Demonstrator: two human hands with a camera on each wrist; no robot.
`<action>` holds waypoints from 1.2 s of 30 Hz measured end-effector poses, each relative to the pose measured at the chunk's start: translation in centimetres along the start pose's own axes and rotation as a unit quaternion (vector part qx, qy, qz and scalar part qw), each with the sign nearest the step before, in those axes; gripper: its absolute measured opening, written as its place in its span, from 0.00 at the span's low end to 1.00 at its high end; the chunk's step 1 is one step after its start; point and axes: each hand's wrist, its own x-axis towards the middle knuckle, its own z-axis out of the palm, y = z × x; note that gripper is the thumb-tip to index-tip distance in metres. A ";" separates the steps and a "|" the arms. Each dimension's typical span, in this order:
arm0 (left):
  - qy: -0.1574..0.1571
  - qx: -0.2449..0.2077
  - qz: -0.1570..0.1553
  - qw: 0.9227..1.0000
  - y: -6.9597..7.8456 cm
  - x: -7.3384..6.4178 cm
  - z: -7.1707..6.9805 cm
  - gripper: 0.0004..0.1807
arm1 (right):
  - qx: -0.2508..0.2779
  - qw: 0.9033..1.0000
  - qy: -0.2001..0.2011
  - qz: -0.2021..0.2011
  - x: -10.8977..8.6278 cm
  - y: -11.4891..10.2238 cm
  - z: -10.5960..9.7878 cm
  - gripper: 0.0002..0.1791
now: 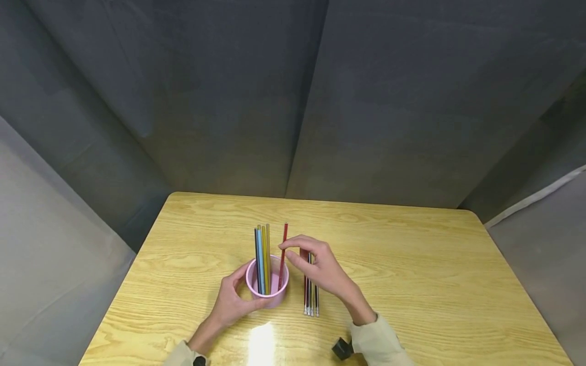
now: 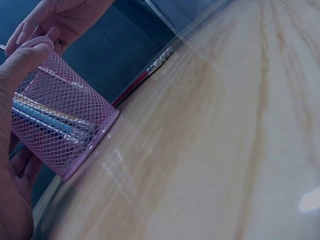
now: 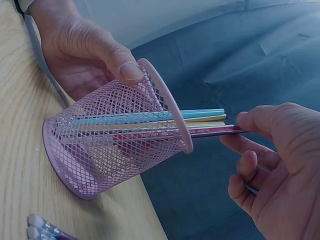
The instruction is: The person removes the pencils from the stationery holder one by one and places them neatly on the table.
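My left hand (image 1: 228,303) grips a pink mesh pencil cup (image 1: 275,302) around its side, thumb near the rim. The cup stands upright on the table. Inside it, several pencils (image 1: 263,254) in blue, yellow and dark colours lean together at the left. With thumb and forefinger, my right hand (image 1: 324,269) pinches a red pencil (image 1: 285,239) near its upper end. Through the mesh in the right wrist view, the lower part of that red pencil (image 3: 215,132) shows inside the cup.
Just right of the cup, several pencils (image 1: 311,297) lie side by side on the wooden table (image 1: 412,264), silvery ends toward me. My right forearm passes beside them. A small black object (image 1: 342,349) is by the right sleeve. Grey curtains (image 1: 220,101) surround the table.
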 end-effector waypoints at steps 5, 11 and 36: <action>0.002 -0.002 0.000 1.000 0.1 0.0 0.0 0.50 | -0.004 1.000 0.010 -0.011 0.1 -0.1 -0.4 0.12; 0.003 -0.001 -0.002 1.000 0.1 0.0 0.1 0.50 | 0.000 1.000 0.025 -0.018 0.0 -0.4 -0.6 0.13; 0.007 0.008 -0.003 1.000 0.0 0.0 0.1 0.50 | 0.012 0.997 0.074 -0.017 -0.6 -0.7 -2.0 0.15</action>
